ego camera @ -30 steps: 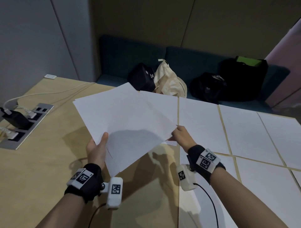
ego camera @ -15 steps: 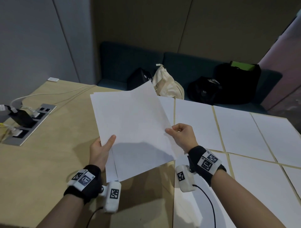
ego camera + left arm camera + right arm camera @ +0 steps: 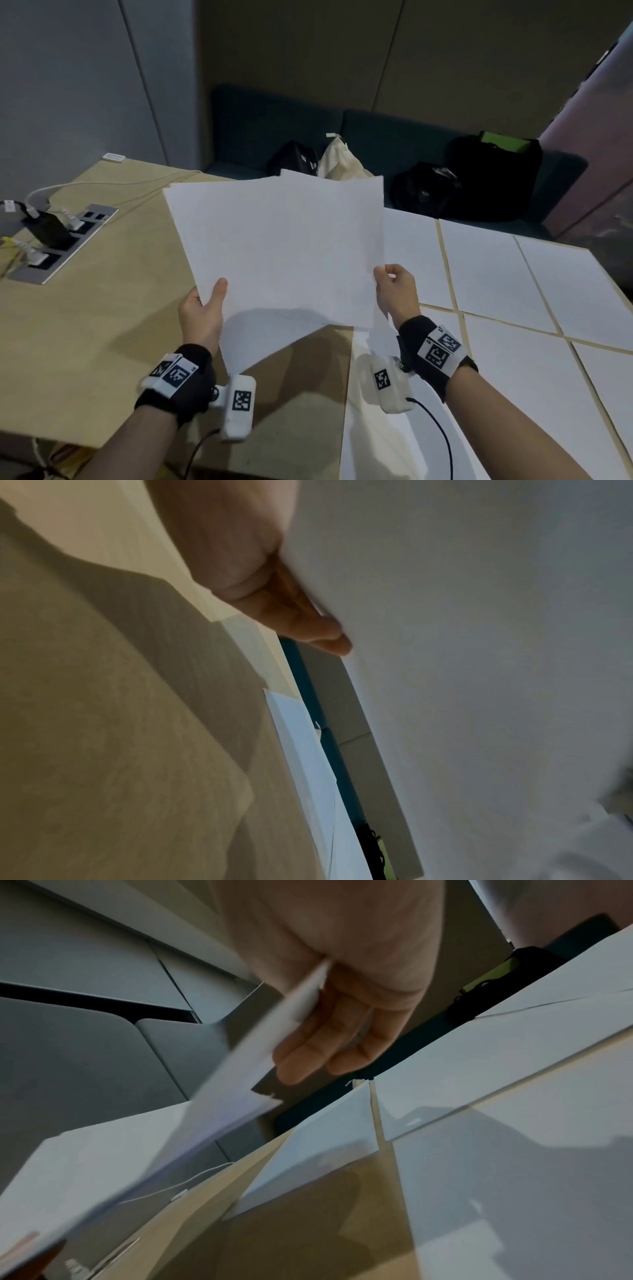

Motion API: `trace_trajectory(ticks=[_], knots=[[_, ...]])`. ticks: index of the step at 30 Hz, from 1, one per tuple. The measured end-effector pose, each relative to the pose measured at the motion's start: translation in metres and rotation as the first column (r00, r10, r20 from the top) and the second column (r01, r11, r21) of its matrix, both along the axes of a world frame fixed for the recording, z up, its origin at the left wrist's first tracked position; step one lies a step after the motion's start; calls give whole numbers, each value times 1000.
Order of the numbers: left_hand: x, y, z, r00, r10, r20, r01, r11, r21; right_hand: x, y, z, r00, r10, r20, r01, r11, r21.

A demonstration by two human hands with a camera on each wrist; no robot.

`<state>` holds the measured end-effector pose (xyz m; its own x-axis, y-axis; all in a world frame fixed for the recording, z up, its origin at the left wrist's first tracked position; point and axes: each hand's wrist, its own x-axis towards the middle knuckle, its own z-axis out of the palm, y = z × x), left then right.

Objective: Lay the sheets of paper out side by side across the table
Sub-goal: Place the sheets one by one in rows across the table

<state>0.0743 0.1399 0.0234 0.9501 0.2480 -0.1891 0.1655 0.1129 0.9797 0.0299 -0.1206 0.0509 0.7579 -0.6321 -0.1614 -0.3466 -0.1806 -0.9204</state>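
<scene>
I hold a few white sheets of paper (image 3: 284, 246) in the air above the wooden table (image 3: 85, 325). My left hand (image 3: 205, 308) grips their lower left edge, thumb on top and fingers (image 3: 318, 628) underneath. My right hand (image 3: 394, 287) pinches the right edge of the top sheet (image 3: 240, 1085). Several laid-out sheets (image 3: 486, 267) lie side by side in two rows on the right half of the table, with narrow gaps between them. One more flat sheet (image 3: 376, 428) lies under my right wrist.
A power socket strip (image 3: 58, 246) with plugs and a white cable sits in the table's left part. Behind the table runs a dark bench (image 3: 376, 137) with black bags (image 3: 479, 181) and a cream cloth bag (image 3: 339, 161). Bare wood shows at the left.
The held sheets have swung round from slanted to nearly square with the table and risen. My right hand has moved right along their edge; the top sheet now fans apart from the one below.
</scene>
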Motion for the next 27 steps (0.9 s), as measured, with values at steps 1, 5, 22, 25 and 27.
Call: trace_trajectory(ticks=[1, 5, 22, 25, 27], knots=[[-1, 3, 0, 998, 56, -1, -56, 998, 3, -4, 0, -1, 1000, -2, -19, 2, 1000, 4], [0, 21, -1, 959, 283, -12, -282, 959, 17, -25, 9, -11, 991, 65, -115, -72, 996, -60], [-17, 45, 10, 916, 393, -79, -395, 918, -18, -96, 64, -61, 950, 152, -272, -196, 970, -143], [-21, 43, 7, 927, 367, -75, -370, 929, -27, -103, 68, -68, 928, 163, -336, -248, 941, -230], [-22, 42, 7, 935, 347, -73, -351, 935, -43, -107, 70, -71, 909, 171, -381, -285, 920, -268]])
